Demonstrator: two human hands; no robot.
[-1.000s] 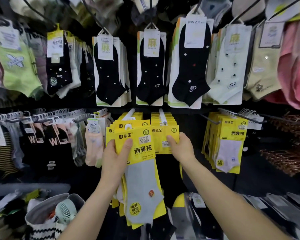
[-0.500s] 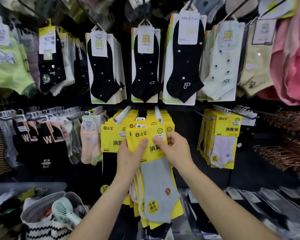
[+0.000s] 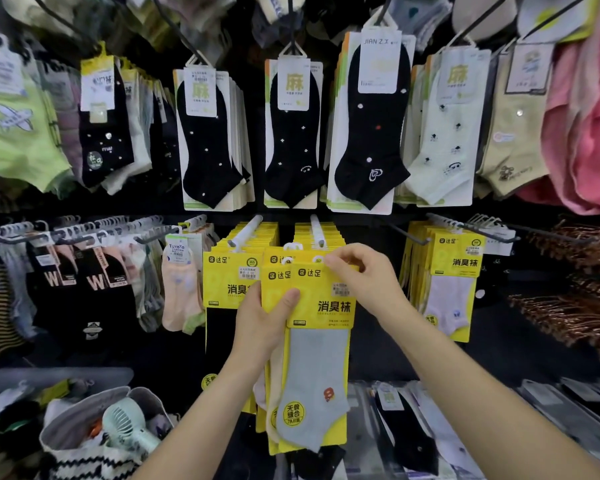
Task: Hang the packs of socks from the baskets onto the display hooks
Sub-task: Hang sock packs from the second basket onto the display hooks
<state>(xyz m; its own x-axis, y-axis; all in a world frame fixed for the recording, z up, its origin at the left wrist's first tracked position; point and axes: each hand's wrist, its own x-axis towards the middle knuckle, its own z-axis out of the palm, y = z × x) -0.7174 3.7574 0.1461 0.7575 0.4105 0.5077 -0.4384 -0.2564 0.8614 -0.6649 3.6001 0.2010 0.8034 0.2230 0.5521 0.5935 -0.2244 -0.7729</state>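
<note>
Several yellow packs (image 3: 321,299) printed 达足 and 消臭袜, the front one holding a grey sock with a 无骨缝合 sticker, sit fanned in the left hand (image 3: 262,327), thumb clamped across their fronts. The right hand (image 3: 364,282) pinches the front pack's top edge, just under the white display hook (image 3: 316,230) at 12 o'clock. At 1 o'clock hangs a black sock (image 3: 368,143) labelled JIAN Z; at 9 o'clock, a peach pair (image 3: 179,292) tagged TuYaYa.

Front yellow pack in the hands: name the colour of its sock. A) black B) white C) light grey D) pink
C: the sock on the front yellow pack, gripped by the left hand and pinched at the top by the right hand, is light grey with a small orange mark.
</note>
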